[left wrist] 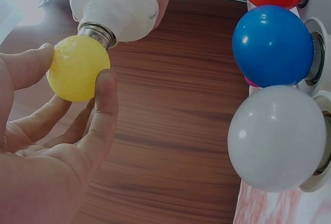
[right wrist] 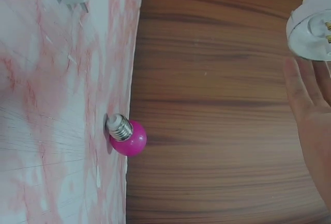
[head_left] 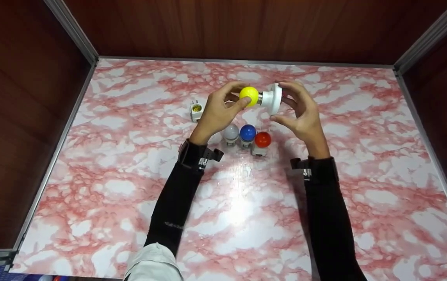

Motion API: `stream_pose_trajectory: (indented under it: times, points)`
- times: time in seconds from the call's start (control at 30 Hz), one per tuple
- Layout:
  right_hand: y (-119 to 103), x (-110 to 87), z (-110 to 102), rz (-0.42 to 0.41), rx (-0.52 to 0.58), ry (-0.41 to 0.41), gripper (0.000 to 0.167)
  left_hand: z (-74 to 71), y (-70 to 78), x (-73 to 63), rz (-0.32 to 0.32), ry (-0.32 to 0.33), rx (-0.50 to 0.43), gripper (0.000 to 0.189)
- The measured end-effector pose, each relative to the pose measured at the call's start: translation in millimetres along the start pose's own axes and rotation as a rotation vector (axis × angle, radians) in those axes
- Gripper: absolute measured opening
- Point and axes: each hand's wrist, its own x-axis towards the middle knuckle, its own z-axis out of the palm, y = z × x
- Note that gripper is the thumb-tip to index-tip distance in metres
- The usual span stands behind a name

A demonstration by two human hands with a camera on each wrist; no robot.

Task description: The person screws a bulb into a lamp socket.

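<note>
Above the table, my left hand (head_left: pixel 220 107) pinches a yellow light bulb (head_left: pixel 249 96) between thumb and fingers. My right hand (head_left: pixel 301 111) grips a white round bulb holder (head_left: pixel 275 99) by its wide rim, thumb below and fingers above. The bulb's metal screw base (left wrist: pixel 98 33) meets the mouth of the holder, with part of the thread showing. How deep it sits I cannot tell. Below the hands stand a white bulb (head_left: pixel 231 132), a blue bulb (head_left: pixel 248 133) and a red bulb (head_left: pixel 262 139), each in a white holder.
Left of my left hand, a white plug-in socket (head_left: pixel 196 110) with prongs lies on the marbled table (head_left: pixel 137 164). A pink bulb (right wrist: pixel 129 138) rests on the table beyond my right hand. Dark wooden panels (head_left: pixel 239 29) enclose the back and sides.
</note>
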Motion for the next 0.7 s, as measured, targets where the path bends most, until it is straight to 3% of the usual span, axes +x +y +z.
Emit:
stream_pose_trajectory:
  times: [0.3, 0.7]
  points:
    - [2.0, -1.5, -2.8, 0.049, -0.024, -0.018, 0.074, -2.0, 2.1, -1.8, 0.057, -0.001, 0.031, 0.046]
    - [3.4, -0.4, -3.4, 0.136, -0.046, 0.003, 0.066, -3.4, 3.7, -1.7, 0.082, -0.026, -0.014, 0.049]
